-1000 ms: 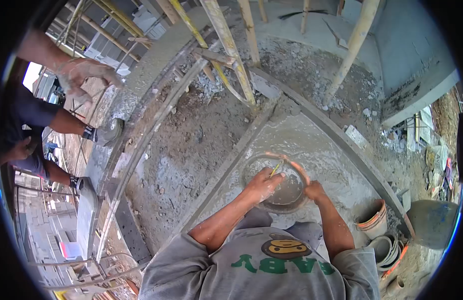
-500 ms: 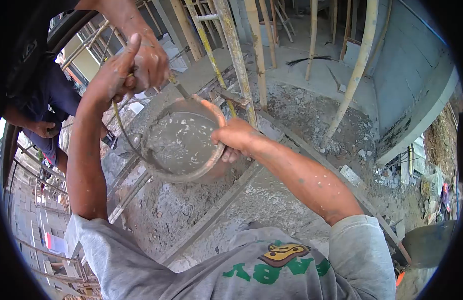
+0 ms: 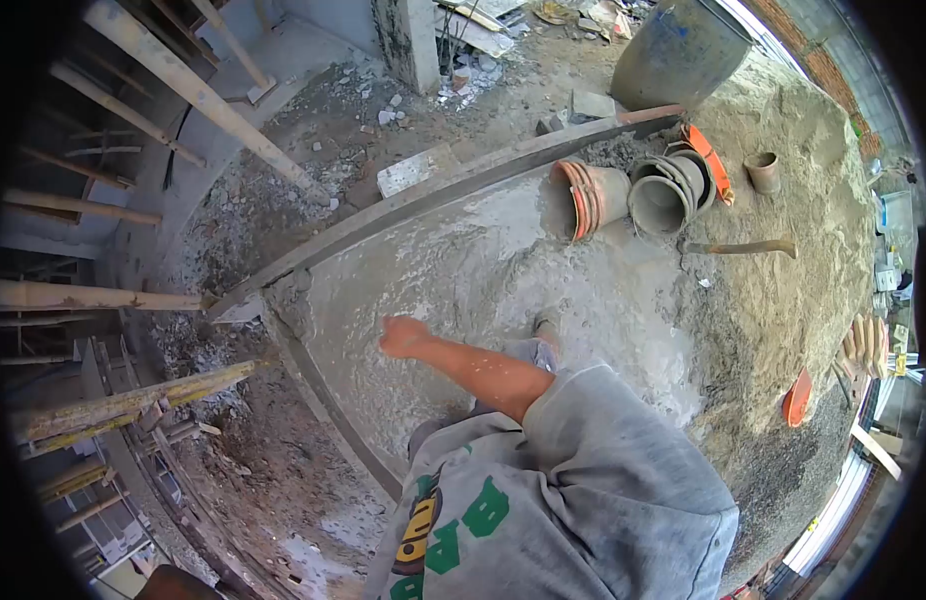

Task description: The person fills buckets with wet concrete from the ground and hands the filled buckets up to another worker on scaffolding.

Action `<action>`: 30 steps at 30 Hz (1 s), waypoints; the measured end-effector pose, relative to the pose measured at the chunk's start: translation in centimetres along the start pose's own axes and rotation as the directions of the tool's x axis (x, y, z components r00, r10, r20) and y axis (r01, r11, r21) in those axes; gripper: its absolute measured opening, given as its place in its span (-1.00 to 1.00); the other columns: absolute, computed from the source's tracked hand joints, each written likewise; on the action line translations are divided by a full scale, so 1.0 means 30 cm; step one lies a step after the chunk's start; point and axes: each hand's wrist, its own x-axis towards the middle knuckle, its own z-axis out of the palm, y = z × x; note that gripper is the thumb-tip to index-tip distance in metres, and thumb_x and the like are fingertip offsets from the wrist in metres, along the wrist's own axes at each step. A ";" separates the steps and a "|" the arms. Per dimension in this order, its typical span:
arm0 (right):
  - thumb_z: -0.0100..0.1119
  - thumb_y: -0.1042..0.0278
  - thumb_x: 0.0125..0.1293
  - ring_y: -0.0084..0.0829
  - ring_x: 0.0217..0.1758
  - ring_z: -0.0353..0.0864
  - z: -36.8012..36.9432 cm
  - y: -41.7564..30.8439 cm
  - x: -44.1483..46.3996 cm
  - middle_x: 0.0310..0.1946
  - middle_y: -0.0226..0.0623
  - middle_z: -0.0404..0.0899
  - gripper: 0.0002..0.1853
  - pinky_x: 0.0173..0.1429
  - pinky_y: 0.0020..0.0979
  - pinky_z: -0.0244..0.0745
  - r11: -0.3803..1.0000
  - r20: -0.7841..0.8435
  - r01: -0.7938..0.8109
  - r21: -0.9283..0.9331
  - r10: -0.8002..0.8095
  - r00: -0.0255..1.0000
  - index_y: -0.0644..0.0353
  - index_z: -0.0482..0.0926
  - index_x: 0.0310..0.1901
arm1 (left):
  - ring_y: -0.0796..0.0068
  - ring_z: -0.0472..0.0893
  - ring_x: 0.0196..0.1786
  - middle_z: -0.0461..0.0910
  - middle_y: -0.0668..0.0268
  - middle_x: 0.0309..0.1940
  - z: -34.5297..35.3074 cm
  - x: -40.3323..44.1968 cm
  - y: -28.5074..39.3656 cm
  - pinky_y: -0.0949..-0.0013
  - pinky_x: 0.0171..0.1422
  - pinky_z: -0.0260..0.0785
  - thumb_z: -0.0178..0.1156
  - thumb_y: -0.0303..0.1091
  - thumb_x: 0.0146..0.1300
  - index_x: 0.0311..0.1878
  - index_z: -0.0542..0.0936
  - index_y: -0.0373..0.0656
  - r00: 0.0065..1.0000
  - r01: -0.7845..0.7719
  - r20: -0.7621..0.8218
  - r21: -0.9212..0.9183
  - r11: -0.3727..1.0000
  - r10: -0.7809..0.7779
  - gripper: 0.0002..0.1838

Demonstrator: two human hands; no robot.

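Note:
My right hand (image 3: 405, 338) is out in front of my body with its fingers curled in, and nothing shows in it. Beneath it, apart from the hand, spreads wet grey cement mix (image 3: 453, 270) on the floor. My left hand is out of view. Beyond my right arm lie a tipped stack of orange, cement-coated buckets (image 3: 601, 195) and, beside it, a second group of grey-coated buckets (image 3: 661, 205). A wooden tool handle (image 3: 740, 248) lies by them, its other end hidden.
A low concrete curb (image 3: 433, 195) borders the wet mix. At the back stands a large drum (image 3: 678, 55). A sand heap (image 3: 783, 270) rises on the right, with a small bucket (image 3: 761, 172) and an orange piece (image 3: 798, 398) on it. Bamboo props (image 3: 213, 100) stand at left.
My view has turned right, away from the scaffold. The bucket of wet mix, held by its rim in my right hand, and the other person are out of view. My right hand no longer holds the bucket.

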 end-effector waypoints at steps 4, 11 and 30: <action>-0.07 0.24 0.12 -0.01 0.08 0.51 -0.303 0.889 -0.173 -0.02 0.07 0.53 -0.60 0.13 -0.18 0.43 0.702 -0.260 -0.668 0.247 0.712 0.652 0.29 0.55 -0.09 | 0.27 0.46 -0.15 0.49 0.10 -0.13 0.278 -0.712 0.438 0.28 0.00 0.27 -0.02 -0.06 0.32 -0.02 0.46 -0.28 0.828 -0.211 0.449 -0.303 0.929 0.335 -0.56; -0.03 0.33 0.13 -0.32 -0.16 0.58 -0.334 1.912 -0.193 -0.14 -0.12 0.61 -0.59 -0.06 -0.40 0.46 0.545 -0.273 -0.545 0.637 0.820 0.503 0.24 0.54 0.02 | 0.02 0.33 0.24 0.39 0.01 0.11 0.058 -3.035 1.358 0.18 0.28 0.21 0.33 -0.34 0.01 0.19 0.37 -0.19 -0.642 -0.022 0.521 -0.746 0.665 0.562 -0.37; 0.32 0.51 -0.01 -0.38 -0.20 0.46 -0.549 1.902 0.131 -0.23 -0.22 0.43 -0.20 -0.04 -0.41 0.38 0.756 -0.600 -0.201 0.623 0.627 0.497 0.14 0.12 0.28 | 0.61 0.26 -0.63 0.26 0.36 -0.79 -0.133 -3.774 1.712 0.39 -0.51 0.15 0.12 0.06 0.24 -0.70 0.40 -0.26 -0.667 0.417 0.500 -0.364 0.832 0.553 -0.42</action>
